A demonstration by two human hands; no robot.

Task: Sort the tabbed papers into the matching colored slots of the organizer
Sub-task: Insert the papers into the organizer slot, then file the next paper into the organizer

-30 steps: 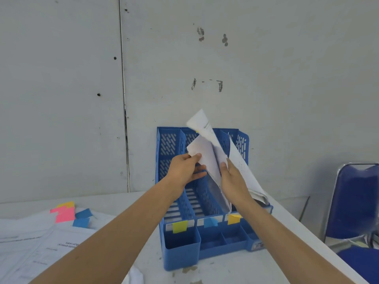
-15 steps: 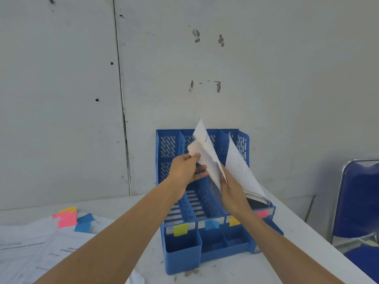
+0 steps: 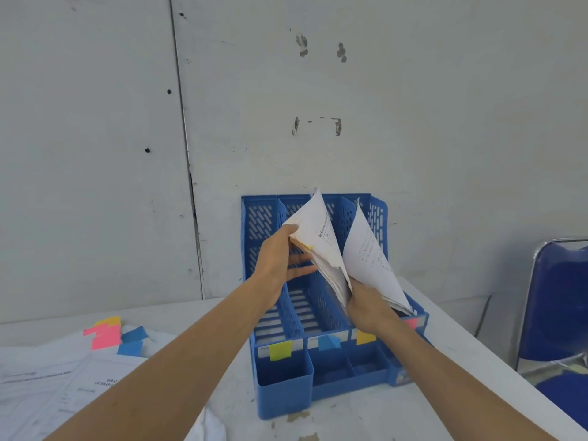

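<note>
Setting: white table (image 3: pixel 366 418) against grey wall (image 3: pixel 413 122).
Left hand (image 3: pixel 280 256): pinches white tabbed paper sheaf (image 3: pixel 321 237).
Right hand (image 3: pixel 369 308): grips sheaf's base.
Change: sheaf lowered into blue plastic organizer (image 3: pixel 283 393); slotting probably nearly done.

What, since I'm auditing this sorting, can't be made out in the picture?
1. Head view: print on the held papers is too small to read.
2. Right hand: its fingers are hidden behind those papers.
3. Pink label: partly covered by those papers.
4. Chair: cut off by the right edge.
</note>
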